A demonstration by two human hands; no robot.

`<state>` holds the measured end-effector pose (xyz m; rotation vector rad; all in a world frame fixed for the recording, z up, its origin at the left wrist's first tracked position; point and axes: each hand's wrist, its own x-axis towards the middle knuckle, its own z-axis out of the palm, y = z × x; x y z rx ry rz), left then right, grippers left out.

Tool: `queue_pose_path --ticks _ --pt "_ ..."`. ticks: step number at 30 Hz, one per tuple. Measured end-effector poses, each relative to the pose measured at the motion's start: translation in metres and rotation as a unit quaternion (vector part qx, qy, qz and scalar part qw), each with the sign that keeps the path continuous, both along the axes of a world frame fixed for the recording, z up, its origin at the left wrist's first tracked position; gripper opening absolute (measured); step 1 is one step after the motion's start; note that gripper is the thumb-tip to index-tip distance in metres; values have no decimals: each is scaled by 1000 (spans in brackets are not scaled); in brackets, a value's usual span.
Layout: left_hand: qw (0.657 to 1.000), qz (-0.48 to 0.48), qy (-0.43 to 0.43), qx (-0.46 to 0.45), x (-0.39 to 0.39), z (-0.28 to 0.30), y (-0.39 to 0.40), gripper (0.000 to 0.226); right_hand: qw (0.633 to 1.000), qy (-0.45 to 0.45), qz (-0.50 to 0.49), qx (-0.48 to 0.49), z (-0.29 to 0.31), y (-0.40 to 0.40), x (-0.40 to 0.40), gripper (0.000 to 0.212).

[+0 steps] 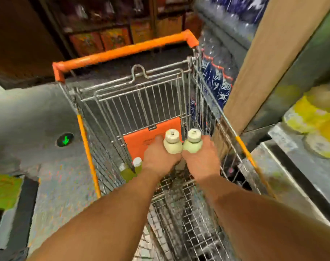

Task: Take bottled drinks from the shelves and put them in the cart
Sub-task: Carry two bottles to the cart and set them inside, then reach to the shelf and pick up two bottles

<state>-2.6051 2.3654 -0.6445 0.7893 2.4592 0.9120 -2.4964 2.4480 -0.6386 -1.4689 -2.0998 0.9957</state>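
Both arms reach out over a metal shopping cart (213, 113) with an orange handle (122, 51) at its far end. The left hand (161, 160) is wrapped around a small pale bottle (172, 141) with a wide cream cap. The right hand (202, 161) is wrapped around a second pale bottle (193, 141) that looks the same, only a bit greener. The two bottles stand upright, side by side, almost touching, and the two hands touch each other. They are held above the inside of the cart, in front of an orange flap (141, 142) on the cart's far wire wall.

Down in the cart, to the left of the left hand, stand two green bottles (131, 169) with pale caps, close together.

On the right, past the cart, are packs of clear bottles with blue labels (217, 80). Nearer on the right sit blurry yellow things (311, 117) on a shelf. A green arrow (65, 140) glows on the grey floor to the left.
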Motion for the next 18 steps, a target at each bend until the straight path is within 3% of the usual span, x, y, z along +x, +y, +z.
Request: queue_pose_path --ticks 9,18 --pt "982 -126 67 124 53 225 -66 54 986 90 -102 100 221 -81 74 55" --pt "934 -247 106 237 185 411 -77 64 950 93 -200 222 406 -123 227 60"
